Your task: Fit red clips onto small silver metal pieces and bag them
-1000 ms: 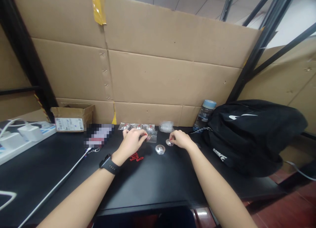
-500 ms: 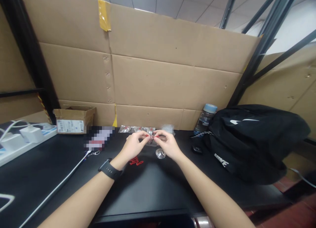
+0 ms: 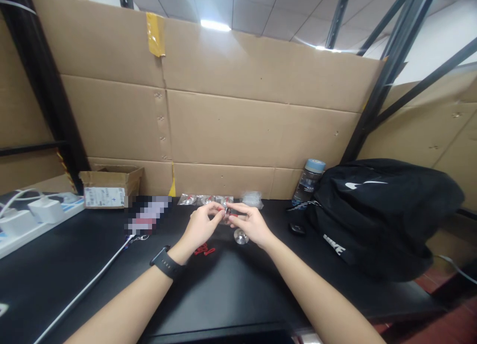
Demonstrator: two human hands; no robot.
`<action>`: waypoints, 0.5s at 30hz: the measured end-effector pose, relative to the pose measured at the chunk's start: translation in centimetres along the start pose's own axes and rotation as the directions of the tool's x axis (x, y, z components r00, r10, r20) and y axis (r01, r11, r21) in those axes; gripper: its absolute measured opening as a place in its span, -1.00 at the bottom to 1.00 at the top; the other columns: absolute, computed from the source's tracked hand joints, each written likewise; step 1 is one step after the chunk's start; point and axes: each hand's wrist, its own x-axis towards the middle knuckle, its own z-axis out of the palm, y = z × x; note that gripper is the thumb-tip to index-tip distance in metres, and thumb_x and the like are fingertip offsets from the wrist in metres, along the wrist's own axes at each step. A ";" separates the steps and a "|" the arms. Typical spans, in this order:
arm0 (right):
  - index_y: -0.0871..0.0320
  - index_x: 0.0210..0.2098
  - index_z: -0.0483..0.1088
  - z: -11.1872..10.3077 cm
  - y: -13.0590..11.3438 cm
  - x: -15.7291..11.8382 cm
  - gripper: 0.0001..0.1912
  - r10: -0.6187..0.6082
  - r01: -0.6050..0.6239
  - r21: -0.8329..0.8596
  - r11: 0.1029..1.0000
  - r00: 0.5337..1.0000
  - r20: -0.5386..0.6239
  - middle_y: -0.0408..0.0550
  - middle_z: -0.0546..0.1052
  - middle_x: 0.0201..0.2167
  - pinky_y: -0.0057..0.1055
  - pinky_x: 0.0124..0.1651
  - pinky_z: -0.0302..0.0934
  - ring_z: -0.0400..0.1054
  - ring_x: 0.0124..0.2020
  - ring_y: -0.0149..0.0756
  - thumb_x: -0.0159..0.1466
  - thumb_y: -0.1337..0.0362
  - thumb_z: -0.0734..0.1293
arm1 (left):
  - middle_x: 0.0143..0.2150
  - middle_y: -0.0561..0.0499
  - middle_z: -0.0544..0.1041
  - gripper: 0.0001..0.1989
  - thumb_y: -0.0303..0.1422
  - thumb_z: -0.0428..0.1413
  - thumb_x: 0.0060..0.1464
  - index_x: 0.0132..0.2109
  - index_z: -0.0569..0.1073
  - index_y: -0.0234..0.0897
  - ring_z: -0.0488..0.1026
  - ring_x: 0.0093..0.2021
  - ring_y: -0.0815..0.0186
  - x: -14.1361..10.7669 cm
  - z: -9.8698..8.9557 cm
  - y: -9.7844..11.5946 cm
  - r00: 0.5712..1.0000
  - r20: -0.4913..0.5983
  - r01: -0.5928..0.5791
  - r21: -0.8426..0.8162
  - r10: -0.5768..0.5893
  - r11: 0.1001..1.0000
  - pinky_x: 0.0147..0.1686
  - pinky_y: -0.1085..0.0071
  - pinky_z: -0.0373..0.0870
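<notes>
Both of my hands meet over the middle of the black table. My left hand (image 3: 204, 225) pinches a small shiny metallic piece (image 3: 226, 211) between thumb and fingertips. From the other side, my right hand (image 3: 253, 226) grips the same piece, its fingers closed around the edge. The fingers cover most of it, so its full shape is hidden. Just below my right hand lies a round shiny disc (image 3: 241, 236) with a raised centre. A small heap of red cords (image 3: 204, 249) rests near my left wrist. Behind the hands, several clear packets (image 3: 188, 199) with shiny and red contents lie in a row.
Crumpled clear plastic (image 3: 252, 199) lies by the cardboard wall (image 3: 223, 135). To the right are a water bottle (image 3: 308, 181), a small black object (image 3: 297, 229) and a black backpack (image 3: 380, 215). Left stand an open cardboard box (image 3: 108, 187), a power strip (image 3: 70, 209) and a white cable (image 3: 87, 287).
My right fingers have shifted and stretched over the small piece, while my left hand keeps its pinch. The view has tilted slightly upward. The disc and cords stay on the table.
</notes>
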 end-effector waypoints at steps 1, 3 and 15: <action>0.00 0.12 0.49 -0.1 0.1 0.0 -0.47 -0.007 0.007 0.008 1.000 1.000 0.007 0.04 0.39 0.19 -0.24 -0.04 0.48 0.55 -0.14 -0.22 0.15 0.15 0.50 | -0.22 0.02 0.66 -0.80 -0.18 0.09 0.21 -0.19 0.52 -0.17 0.62 -0.15 0.20 0.0 0.0 0.0 1.000 0.001 0.001 0.001 -0.001 1.000 -0.01 0.30 0.44; -0.01 0.13 0.48 -0.2 0.4 0.1 -0.39 -0.018 0.018 0.021 1.000 0.999 0.027 0.03 0.37 0.22 -0.22 0.03 0.45 0.54 -0.13 -0.23 0.07 0.20 0.55 | -0.22 0.02 0.66 -0.80 -0.18 0.09 0.21 -0.19 0.52 -0.18 0.62 -0.16 0.20 0.0 0.1 -0.1 1.000 0.001 0.007 -0.008 -0.007 1.000 -0.03 0.31 0.44; 0.06 0.09 0.50 -1.3 0.4 0.4 -0.39 -0.090 0.075 -0.191 0.979 0.993 -0.071 0.04 0.50 0.05 -0.39 -0.24 0.46 0.51 -0.35 -0.37 0.03 0.24 0.54 | -0.19 0.01 0.67 -0.66 -0.05 -0.03 0.28 0.01 0.45 -0.10 0.59 -0.15 0.16 0.0 -0.3 -0.5 0.994 0.088 0.046 0.220 -0.067 0.974 -0.04 0.23 0.39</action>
